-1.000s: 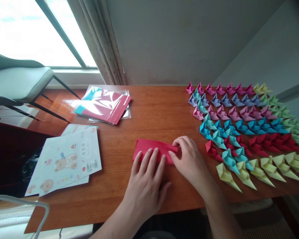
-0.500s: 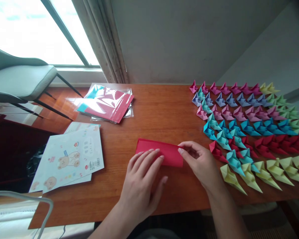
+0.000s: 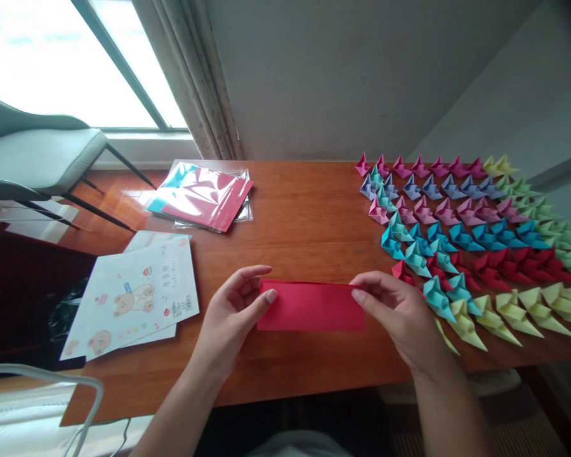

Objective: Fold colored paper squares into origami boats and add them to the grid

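A red sheet of paper (image 3: 311, 309), folded into a long rectangle, is held level over the wooden table in front of me. My left hand (image 3: 235, 311) pinches its upper left corner, with the thumb on the near face and the fingers behind. At the upper right corner, my right hand (image 3: 393, 314) grips it the same way between thumb and fingers. The folded edge runs along the top, where a thin darker line shows. Whether the paper's lower edge touches the table I cannot tell.
Rows of folded paper boats (image 3: 466, 236) in several colours fill the table's right side. Glossy plastic packs of coloured paper (image 3: 202, 197) lie at the back left. Nearer are printed bear sheets (image 3: 137, 295). A white cable or tube (image 3: 92, 384) curves past the table's left corner.
My left hand has gone from lying flat on the red paper to pinching its left corner. The paper has turned level and come slightly nearer, its right end still in my right hand.
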A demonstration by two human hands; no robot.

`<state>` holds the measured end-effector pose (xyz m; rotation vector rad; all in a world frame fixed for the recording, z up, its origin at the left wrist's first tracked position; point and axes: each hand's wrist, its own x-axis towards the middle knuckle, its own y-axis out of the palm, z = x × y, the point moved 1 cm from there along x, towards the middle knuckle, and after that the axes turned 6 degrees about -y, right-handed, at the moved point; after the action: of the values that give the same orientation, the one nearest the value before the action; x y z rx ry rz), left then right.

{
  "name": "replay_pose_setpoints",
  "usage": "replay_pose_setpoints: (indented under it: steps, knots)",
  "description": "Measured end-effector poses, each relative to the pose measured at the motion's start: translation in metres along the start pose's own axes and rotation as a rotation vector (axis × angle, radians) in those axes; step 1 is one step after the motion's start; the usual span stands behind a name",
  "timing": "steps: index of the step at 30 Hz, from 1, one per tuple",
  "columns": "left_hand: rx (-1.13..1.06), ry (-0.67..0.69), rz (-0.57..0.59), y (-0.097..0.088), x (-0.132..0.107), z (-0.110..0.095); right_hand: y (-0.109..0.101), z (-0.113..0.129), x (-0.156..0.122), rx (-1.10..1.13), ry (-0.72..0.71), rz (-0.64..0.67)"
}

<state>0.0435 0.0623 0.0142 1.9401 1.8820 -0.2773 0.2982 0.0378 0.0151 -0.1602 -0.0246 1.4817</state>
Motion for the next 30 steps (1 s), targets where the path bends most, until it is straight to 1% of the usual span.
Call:
replay_pose_setpoints:
  steps: [3, 9, 14, 19, 26, 30]
  knots:
    - [-0.062, -0.028, 0.002, 0.001, 0.001, 0.003, -0.002, 0.000, -0.001, -0.055, -0.003, -0.049]
    - [-0.082, -0.011, -0.038, 0.006, 0.001, 0.005, -0.004, -0.007, 0.000, -0.121, 0.014, -0.149]
    - [-0.060, -0.005, -0.061, 0.006, 0.000, 0.006, -0.003, -0.009, -0.001, -0.022, 0.037, -0.216]
    - [-0.081, -0.017, -0.056, 0.005, 0.000, 0.007, -0.001, -0.011, 0.000, 0.081, 0.046, -0.231]
    - [-0.107, -0.015, -0.059, 0.004, 0.000, 0.008, 0.000, -0.012, 0.000, 0.096, 0.041, -0.270]
    - [-0.125, -0.036, -0.066, 0.003, 0.000, 0.008, 0.002, -0.011, -0.001, 0.072, 0.041, -0.289]
